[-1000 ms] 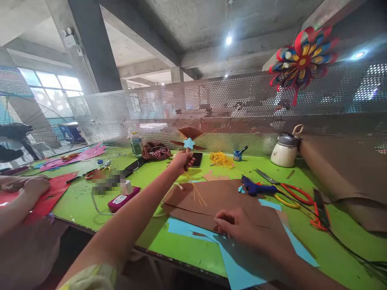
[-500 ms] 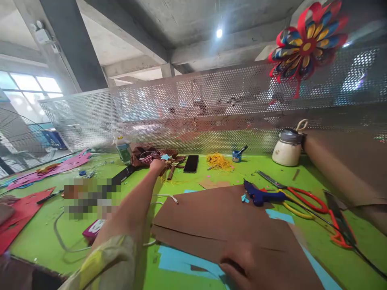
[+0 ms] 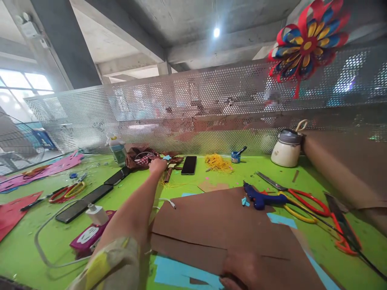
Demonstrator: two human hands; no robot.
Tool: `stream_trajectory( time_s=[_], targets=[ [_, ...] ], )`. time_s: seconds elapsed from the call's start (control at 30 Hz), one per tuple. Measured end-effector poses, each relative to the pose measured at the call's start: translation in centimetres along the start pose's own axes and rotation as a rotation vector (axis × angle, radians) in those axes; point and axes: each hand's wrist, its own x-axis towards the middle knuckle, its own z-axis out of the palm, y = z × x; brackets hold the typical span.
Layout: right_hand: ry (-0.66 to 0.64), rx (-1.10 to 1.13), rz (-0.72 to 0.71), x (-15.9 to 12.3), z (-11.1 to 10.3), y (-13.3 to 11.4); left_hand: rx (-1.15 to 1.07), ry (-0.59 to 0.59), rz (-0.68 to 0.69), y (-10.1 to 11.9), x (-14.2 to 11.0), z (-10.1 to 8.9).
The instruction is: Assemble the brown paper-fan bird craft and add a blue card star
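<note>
My left hand [image 3: 157, 166] is stretched to the far side of the green table [image 3: 45, 241], closed around a brown paper fan craft with a small blue star [image 3: 168, 159]. The craft lies low against a heap of brown scraps and checked cloth [image 3: 140, 157]. Loose yellow strands trail beneath it. My right hand [image 3: 242, 272] sits at the bottom edge of the view on a large brown paper sheet [image 3: 217, 225], fingers curled over the sheet's near edge. Blue paper [image 3: 178, 274] lies under the brown sheet.
A blue glue gun [image 3: 260, 198], red scissors [image 3: 305, 198] and a brown paper roll [image 3: 341, 169] lie to the right. A black phone [image 3: 189, 165], yellow shreds [image 3: 217, 162], a white pot [image 3: 287, 150] and a glue bottle [image 3: 116, 148] stand along the perforated screen. Phones, a charger [image 3: 96, 214] and a cable lie left.
My left hand has lowered the fan craft from upright in the air down to the scrap heap at the back. The view swung right, and my right hand slid toward the bottom edge.
</note>
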Motion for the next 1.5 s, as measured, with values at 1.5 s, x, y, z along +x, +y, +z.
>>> stream_trajectory(
  time_s=[1.5],
  targets=[
    [-0.13, 0.056, 0.269, -0.7, -13.3, 4.6, -0.034, -0.605, 1.368, 1.6, -27.0, -2.3]
  ],
)
